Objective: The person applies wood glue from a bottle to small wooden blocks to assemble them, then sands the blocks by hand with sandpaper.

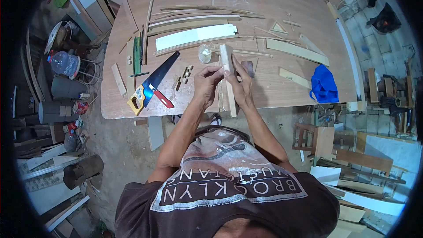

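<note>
A long pale wooden bar point(227, 57) stands out over the near side of the table, its lower end reaching past the front edge. My right hand point(240, 81) is closed around the bar from its right side, thumb on the face towards me. Fingers pinched together, my left hand point(208, 81) is at the bar's left side; whatever is between the fingertips is too small to make out. Just beyond the hands sits a clear plastic cup point(205, 53) with whitish contents. Several small wooden pieces point(181, 78) lie left of my left hand.
A handsaw point(156, 79) with a yellow handle and a red utility knife point(162, 98) lie at the left on the table point(264, 92). Wood strips and a white board point(196, 37) cover the middle. A blue bag point(324, 84) sits at the right front edge.
</note>
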